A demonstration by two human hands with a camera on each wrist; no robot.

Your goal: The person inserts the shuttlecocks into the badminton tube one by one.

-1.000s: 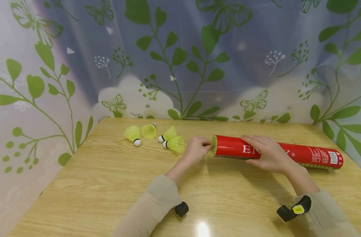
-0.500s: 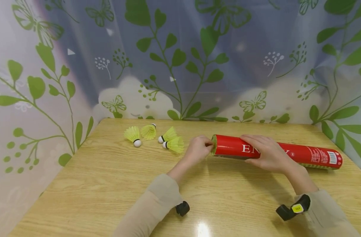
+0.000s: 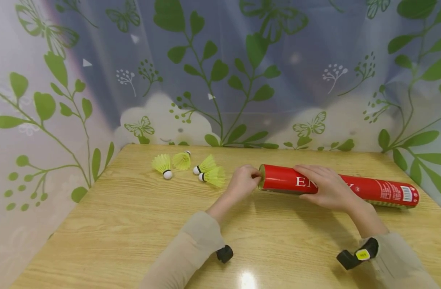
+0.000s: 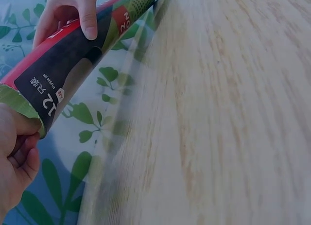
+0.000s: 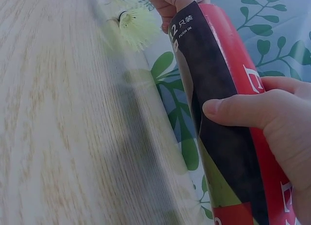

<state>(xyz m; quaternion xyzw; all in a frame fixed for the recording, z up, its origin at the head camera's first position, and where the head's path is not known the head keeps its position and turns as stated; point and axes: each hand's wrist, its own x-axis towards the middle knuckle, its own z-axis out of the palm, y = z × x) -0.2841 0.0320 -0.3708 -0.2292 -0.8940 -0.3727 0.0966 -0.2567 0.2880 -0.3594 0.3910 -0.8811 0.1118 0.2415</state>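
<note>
A long red shuttlecock tube (image 3: 283, 178) lies slanted across the right side in the head view, its open end facing left. My right hand (image 3: 329, 188) grips it around the middle; in the right wrist view the thumb (image 5: 238, 110) presses on its black panel. At the open end is my left hand (image 3: 242, 180). In the left wrist view, one finger of this left hand (image 4: 14, 154) reaches into the tube's greenish mouth (image 4: 17, 101) and the other fingers are curled outside. The reaching fingertip is hidden inside, and I cannot tell whether it holds anything.
Several yellow shuttlecocks with white heads lie left of the tube, among them one at far left (image 3: 162, 165) and one nearest the left hand (image 3: 213, 176). The wooden table (image 3: 133, 224) ends at a patterned curtain (image 3: 227, 80) behind. Black wrist cameras sit at both sleeves.
The left hand has edged slightly right, its fingertips a little further into the tube's mouth, where less yellow-green shows. The right hand, tube and loose shuttlecocks look nearly unmoved.
</note>
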